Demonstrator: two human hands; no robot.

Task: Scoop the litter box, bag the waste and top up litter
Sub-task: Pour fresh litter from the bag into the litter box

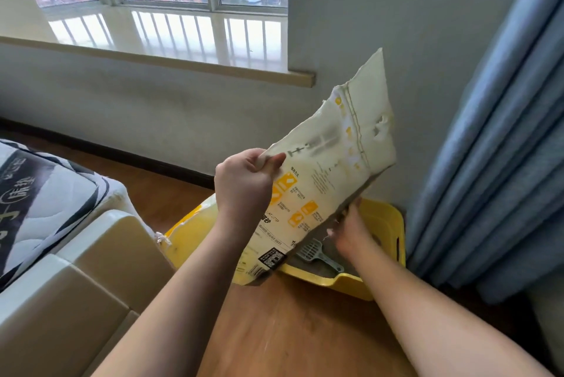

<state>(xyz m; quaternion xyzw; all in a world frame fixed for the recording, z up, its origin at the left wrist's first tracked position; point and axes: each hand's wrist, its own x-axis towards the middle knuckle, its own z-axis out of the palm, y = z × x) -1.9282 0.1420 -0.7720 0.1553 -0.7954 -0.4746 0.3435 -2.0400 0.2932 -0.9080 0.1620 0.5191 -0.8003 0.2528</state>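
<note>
A cream litter bag (329, 169) with yellow printing is held tilted over the yellow litter box (384, 218) on the wooden floor by the wall. My left hand (244, 181) pinches the bag's upper left edge. My right hand (351, 230) grips its lower right edge, just above the box. Grey litter and a grey-blue slotted scoop (317, 253) lie in the box, partly hidden behind the bag. The bag's top end is torn and points up toward the wall.
A blue curtain (494, 163) hangs right of the box. A beige bed frame (76, 279) with a patterned mattress (36, 199) stands at left. Another yellow bag (192, 230) lies behind my left arm. A window sill (171, 62) runs above.
</note>
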